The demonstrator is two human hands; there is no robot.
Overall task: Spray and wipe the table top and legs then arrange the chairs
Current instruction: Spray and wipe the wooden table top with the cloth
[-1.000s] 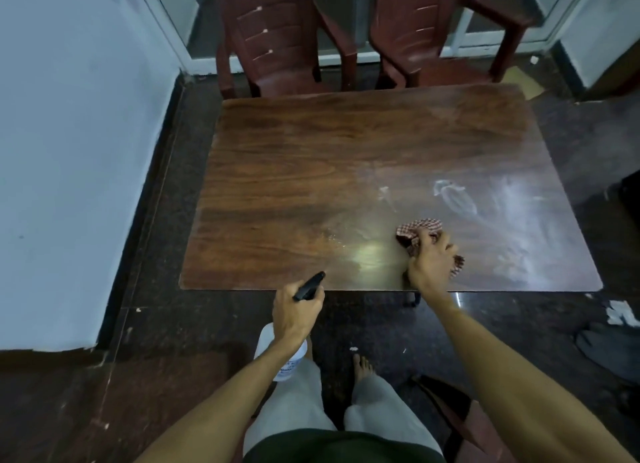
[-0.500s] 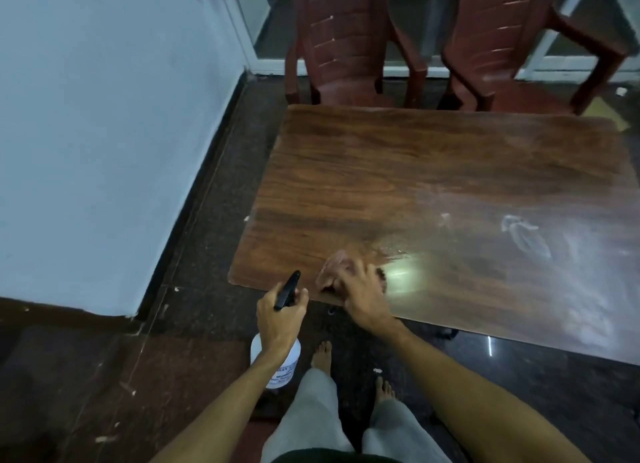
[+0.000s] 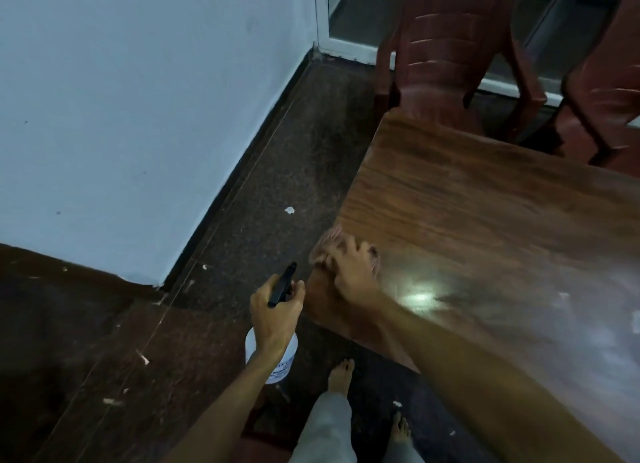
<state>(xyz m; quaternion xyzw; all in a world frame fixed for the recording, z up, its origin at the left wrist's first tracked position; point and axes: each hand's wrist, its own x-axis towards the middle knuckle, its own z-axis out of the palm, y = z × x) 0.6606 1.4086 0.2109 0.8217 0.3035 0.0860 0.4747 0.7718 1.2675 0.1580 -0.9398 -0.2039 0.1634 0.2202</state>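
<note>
floor strip (image 3: 277,171) between wall (image 3: 138,98) and table (image 3: 485,213) left edge: passable. far edge: plastic chair (image 3: 446,46) and second chair (image 3: 609,91) stand close against it, gap between them.

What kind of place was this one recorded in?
Likely a plain indoor room, perhaps in a home or small office: a wood-grain table with two moulded plastic armchairs drawn up, a dark speckled stone floor, and a bare painted wall.
</note>
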